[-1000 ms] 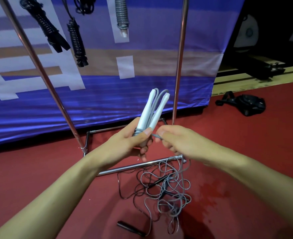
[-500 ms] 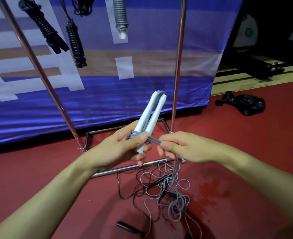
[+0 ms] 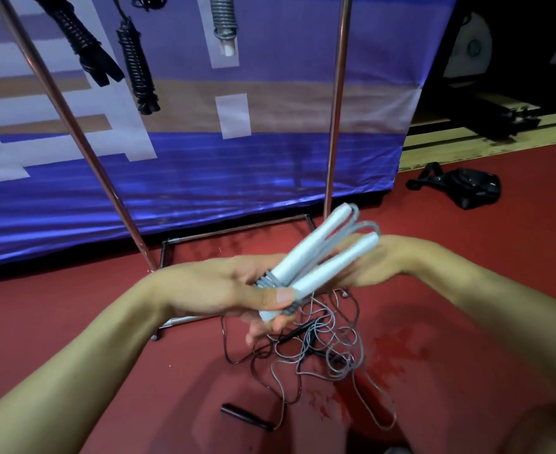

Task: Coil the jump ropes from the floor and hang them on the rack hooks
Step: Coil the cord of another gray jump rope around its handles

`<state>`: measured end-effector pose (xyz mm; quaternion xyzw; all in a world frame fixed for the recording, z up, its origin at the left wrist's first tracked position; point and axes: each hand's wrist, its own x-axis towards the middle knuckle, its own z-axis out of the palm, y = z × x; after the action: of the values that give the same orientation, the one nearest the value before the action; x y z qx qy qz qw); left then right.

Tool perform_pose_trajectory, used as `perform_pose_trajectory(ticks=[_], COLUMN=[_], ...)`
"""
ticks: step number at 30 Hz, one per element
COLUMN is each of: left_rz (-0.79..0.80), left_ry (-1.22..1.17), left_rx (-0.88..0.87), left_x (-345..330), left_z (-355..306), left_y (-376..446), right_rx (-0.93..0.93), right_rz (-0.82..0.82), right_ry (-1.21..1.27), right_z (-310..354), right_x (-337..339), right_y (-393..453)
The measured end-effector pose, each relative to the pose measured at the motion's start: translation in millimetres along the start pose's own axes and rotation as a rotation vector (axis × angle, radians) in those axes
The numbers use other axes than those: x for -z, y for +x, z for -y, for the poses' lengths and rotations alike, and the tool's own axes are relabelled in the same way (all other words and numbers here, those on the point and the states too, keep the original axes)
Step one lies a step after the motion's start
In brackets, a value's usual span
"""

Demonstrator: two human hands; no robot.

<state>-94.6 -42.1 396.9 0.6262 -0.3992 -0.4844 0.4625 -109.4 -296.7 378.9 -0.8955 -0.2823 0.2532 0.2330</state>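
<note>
My left hand (image 3: 234,291) grips the two white handles of a grey jump rope (image 3: 316,260), thumb pressed over a few turns of grey cord wound round their lower ends. My right hand (image 3: 381,260) is behind the handles, mostly hidden, so its grip on the cord cannot be made out. The loose grey cord (image 3: 332,352) trails down into a tangle on the red floor, mixed with a black rope whose black handle (image 3: 245,416) lies in front. The chrome rack (image 3: 337,103) stands ahead, with coiled black ropes (image 3: 135,63) and a coiled grey rope (image 3: 224,18) hanging from it.
A blue and white banner (image 3: 237,172) hangs behind the rack. The rack's base bars (image 3: 237,229) lie on the floor right by the tangle. A black bag (image 3: 466,188) sits on the floor at the right, dark equipment (image 3: 512,121) beyond it.
The white handles have tilted to the right. My right hand has risen and swung round behind them, carrying the cord. More turns sit round the handles, and the floor tangle has shifted.
</note>
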Motion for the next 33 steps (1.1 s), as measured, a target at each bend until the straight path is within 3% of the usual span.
perform_pose_trajectory(ticks=[2,6,11,15,21,24,29,33], left_rz=[0.043,0.130,0.117,0.056,-0.115,-0.163,-0.304,-0.430], left_ry=[0.135,0.272,0.311,0.323,-0.002,-0.024,-0.006,-0.062], left_rx=[0.088,0.290,0.479,0.468,0.338,0.281,0.200,0.114], left_x=[-1,-4,-1,-3,3,8,19,21], left_z=[1,6,21,21,33,36,36,40], left_y=[0,6,23,34,33,31,25,27], right_rx=[0.046,-0.002,0.035,0.116,0.152,0.069,-0.100,-0.144], right_rz=[0.043,-0.076,-0.171,-0.329,-0.512,-0.526,-0.578,-0.498], right_ry=[0.030,0.047,-0.182,-0.428,-0.695,-0.628,-0.291,-0.200], right_z=[2,0,20,38,54,58,43,37], right_x=[8,8,10,7,2,-1,-15,-24], right_y=[-4,-2,10,10,-2,-6,-9,-5])
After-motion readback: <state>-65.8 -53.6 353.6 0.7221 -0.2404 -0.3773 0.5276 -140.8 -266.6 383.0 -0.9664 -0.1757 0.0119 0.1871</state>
